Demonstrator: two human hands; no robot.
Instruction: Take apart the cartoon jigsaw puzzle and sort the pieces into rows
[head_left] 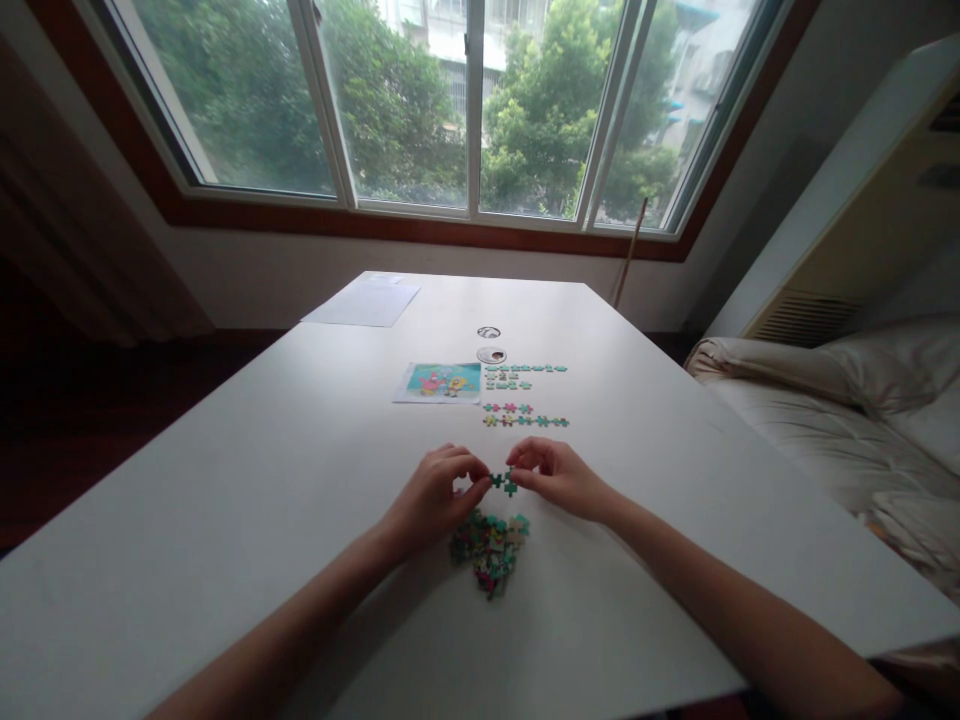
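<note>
The green puzzle pieces (504, 482) are held just above the table (225, 480), straight beyond the pile of loose pieces (489, 545) and close to it. Whether the pieces are already locked together cannot be told. The left hand (431, 497) pinches their left end, its grip closed down to thumb and fingertips on the green edge. The right hand (559, 475) does the same at the right end, with its grip equally narrow. Both hands flank the far side of the pile, and the left palm is just beside it.

Farther beyond the pile lie two short rows of joined pieces (525, 417), then two more rows (523, 374). Beyond the pile and slightly left lies a cartoon picture card (439, 382). Past those rows sit two small round discs (491, 354), and far beyond the pile to the left lies a sheet of paper (364, 301). Well to the right of the pile, off the table, is a bed (825, 420) with pale covers.
</note>
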